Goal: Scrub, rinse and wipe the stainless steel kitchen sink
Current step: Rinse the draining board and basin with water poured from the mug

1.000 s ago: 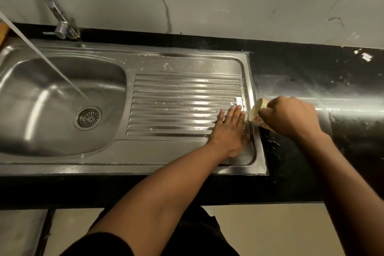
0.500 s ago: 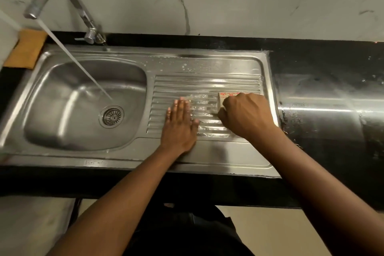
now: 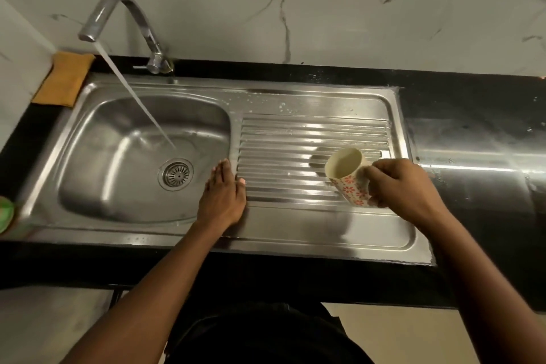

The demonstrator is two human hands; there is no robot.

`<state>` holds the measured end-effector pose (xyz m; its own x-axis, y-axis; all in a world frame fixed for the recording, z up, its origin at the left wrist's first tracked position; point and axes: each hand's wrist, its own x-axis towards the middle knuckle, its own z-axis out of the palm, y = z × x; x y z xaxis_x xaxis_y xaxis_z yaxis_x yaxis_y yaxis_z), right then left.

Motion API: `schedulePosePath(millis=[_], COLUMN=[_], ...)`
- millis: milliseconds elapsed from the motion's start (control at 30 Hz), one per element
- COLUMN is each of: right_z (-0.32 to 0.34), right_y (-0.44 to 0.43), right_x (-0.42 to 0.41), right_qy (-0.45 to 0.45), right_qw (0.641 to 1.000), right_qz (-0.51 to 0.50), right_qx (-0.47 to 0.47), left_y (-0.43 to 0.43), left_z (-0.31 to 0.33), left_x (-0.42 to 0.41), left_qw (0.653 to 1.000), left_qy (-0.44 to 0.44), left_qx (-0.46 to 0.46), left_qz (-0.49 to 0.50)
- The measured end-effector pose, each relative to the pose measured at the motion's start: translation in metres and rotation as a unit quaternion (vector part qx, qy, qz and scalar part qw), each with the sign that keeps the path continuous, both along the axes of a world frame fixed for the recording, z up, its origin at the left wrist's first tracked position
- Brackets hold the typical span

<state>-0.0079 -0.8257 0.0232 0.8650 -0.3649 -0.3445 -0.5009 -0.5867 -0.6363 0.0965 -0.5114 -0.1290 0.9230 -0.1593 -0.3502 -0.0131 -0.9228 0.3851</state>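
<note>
Far left, green object (image 3: 5, 216) cut off; right hand (image 3: 404, 189) partly covers mug (image 3: 345, 186).

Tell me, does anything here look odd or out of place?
Mildly: the right hand holds a floral mug tipped sideways above the ribbed drainboard, seemingly empty, while the tap runs into the basin with nobody using it. Nothing looks damaged.

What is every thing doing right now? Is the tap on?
Tap, on, water streaming into the basin.
Mug, tipped sideways, held over the drainboard.
Right hand, gripping the mug.
Left hand, flat on the sink, fingers straight.
Drain, unplugged.
Yellow cloth, lying unused on the counter.
</note>
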Motion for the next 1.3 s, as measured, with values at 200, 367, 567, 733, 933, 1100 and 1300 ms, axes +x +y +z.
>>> schedulePosePath(millis=[200, 367, 567, 733, 933, 1100, 1300], right_z=[-0.003, 0.005, 0.004, -0.006, -0.014, -0.019, -0.022], right_y=[0.070, 0.145, 0.238, 0.308, 0.364, 0.382, 0.395], right_x=[0.036, 0.087, 0.155, 0.206, 0.249, 0.263, 0.267], right_qy=[-0.016, -0.018, -0.029, -0.043, -0.071, -0.085, -0.101], right_qw=[0.987, 0.969, 0.955, 0.940, 0.928, 0.923, 0.919], right_qz=[-0.019, -0.004, 0.012, 0.004, 0.005, -0.010, -0.028], right_qx=[0.159, 0.244, 0.295, 0.340, 0.365, 0.374, 0.380], left_y=[0.034, 0.083, 0.153, 0.203, 0.243, 0.263, 0.272], left_z=[0.014, 0.042, 0.075, 0.091, 0.101, 0.102, 0.104], left_x=[0.013, 0.036, 0.077, 0.105, 0.127, 0.136, 0.141], left_qw=[0.999, 0.989, 0.965, 0.954, 0.941, 0.936, 0.932], left_qy=[0.003, -0.046, -0.055, -0.070, -0.081, -0.082, -0.085], left_qx=[-0.041, -0.135, -0.223, -0.242, -0.279, -0.302, -0.321], left_qz=[-0.027, 0.030, 0.130, 0.163, 0.173, 0.164, 0.147])
